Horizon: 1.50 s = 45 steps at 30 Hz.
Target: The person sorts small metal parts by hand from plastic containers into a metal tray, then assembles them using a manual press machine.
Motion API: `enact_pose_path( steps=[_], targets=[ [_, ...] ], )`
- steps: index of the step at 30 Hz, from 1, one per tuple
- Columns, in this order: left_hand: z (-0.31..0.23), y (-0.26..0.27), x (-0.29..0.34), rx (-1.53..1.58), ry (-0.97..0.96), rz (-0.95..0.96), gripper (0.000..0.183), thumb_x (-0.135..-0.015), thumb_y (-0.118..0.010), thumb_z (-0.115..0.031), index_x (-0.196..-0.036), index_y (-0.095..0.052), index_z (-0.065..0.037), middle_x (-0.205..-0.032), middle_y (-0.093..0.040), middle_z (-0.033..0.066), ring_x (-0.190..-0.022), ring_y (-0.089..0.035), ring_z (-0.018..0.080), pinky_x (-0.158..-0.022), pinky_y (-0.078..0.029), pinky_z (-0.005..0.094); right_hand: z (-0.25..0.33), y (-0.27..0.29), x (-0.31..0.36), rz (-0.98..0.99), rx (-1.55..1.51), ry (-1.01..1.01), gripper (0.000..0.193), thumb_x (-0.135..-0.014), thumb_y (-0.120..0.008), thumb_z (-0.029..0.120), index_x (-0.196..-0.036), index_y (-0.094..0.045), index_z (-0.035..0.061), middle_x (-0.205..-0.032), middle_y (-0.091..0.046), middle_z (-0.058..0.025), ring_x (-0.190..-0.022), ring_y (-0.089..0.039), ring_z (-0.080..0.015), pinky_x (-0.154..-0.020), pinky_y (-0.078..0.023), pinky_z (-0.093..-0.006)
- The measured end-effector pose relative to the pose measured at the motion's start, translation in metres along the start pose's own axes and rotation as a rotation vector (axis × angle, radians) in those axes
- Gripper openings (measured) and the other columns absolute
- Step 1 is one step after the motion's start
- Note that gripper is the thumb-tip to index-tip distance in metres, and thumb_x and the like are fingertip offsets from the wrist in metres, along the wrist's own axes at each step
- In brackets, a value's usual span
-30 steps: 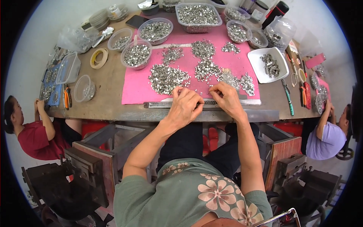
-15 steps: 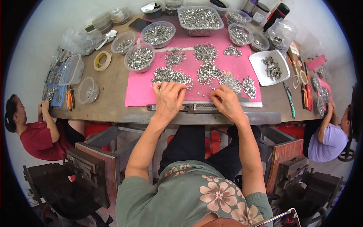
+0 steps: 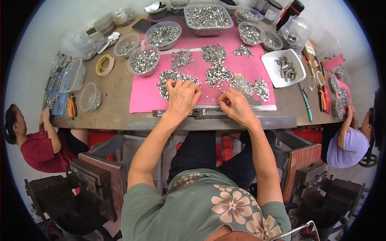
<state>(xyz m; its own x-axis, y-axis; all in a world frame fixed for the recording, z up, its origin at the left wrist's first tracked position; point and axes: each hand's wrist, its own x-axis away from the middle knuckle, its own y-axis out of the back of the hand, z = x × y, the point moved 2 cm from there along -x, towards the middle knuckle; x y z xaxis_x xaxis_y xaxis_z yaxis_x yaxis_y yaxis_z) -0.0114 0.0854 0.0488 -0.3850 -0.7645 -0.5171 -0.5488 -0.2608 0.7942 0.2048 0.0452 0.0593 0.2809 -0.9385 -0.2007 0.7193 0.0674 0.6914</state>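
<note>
The left hand [image 3: 181,98] bends its half-curled fingers at the near edge of a heap of small silver metal pieces [image 3: 177,75]. The right hand [image 3: 238,106] is curled in beside a narrow metal rail [image 3: 208,113]; I cannot tell whether either grips a piece. The heap lies on a pink mat [image 3: 142,96] upon the bench [image 3: 114,86], with a white tray [image 3: 268,67] to the right.

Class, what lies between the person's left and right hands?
The head view shows pink mat, a few metal pieces on it, and a metal bar along its near edge.
</note>
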Motion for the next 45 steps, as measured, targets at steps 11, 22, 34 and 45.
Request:
enact_pose_path(
  steps=[11,22,34,45],
  targets=[
    [-0.002,0.007,0.013,0.16,0.069,0.074,0.013,-0.085,-0.08,-0.024,-0.083,-0.074,-0.012,-0.074,-0.06,-0.0017,-0.08,-0.055,0.018,-0.09,-0.03,0.0429,0.014,-0.004,0.025,-0.096,0.092,0.229,0.011,-0.08,-0.072,0.0,-0.088,-0.065,0.0025,-0.09,-0.062,-0.0104,-0.088,-0.06,-0.0305,-0.078,-0.046,-0.041],
    [-0.002,0.007,0.019,0.113,0.078,0.065,0.007,-0.084,-0.077,-0.015,-0.087,-0.071,-0.012,-0.08,-0.063,-0.0012,-0.083,-0.057,0.0195,-0.091,-0.032,0.0443,0.009,-0.037,-0.035,-0.193,0.068,0.209,0.008,-0.084,-0.072,0.005,-0.092,-0.071,0.003,-0.087,-0.062,-0.0114,-0.086,-0.061,-0.032,-0.078,-0.047,-0.0442],
    [-0.002,0.006,0.022,0.109,0.064,0.032,0.006,-0.084,-0.075,-0.012,-0.089,-0.071,-0.011,-0.084,-0.064,0.0002,-0.085,-0.057,0.0211,-0.091,-0.032,0.0446,0.002,-0.051,-0.058,-0.137,0.091,0.168,0.006,-0.081,-0.07,0.006,-0.084,-0.068,0.0007,-0.083,-0.06,-0.0135,-0.084,-0.063,-0.0335,-0.079,-0.05,-0.0448],
    [-0.007,0.008,0.02,0.093,0.05,0.006,0.008,-0.084,-0.074,-0.009,-0.091,-0.071,-0.012,-0.082,-0.063,-0.0014,-0.082,-0.057,0.0203,-0.091,-0.033,0.0437,0.006,-0.046,-0.054,-0.164,0.174,0.227,0.008,-0.081,-0.069,0.004,-0.082,-0.064,-0.0014,-0.083,-0.061,-0.0163,-0.083,-0.063,-0.0362,-0.077,-0.051,-0.0465]
  ],
)
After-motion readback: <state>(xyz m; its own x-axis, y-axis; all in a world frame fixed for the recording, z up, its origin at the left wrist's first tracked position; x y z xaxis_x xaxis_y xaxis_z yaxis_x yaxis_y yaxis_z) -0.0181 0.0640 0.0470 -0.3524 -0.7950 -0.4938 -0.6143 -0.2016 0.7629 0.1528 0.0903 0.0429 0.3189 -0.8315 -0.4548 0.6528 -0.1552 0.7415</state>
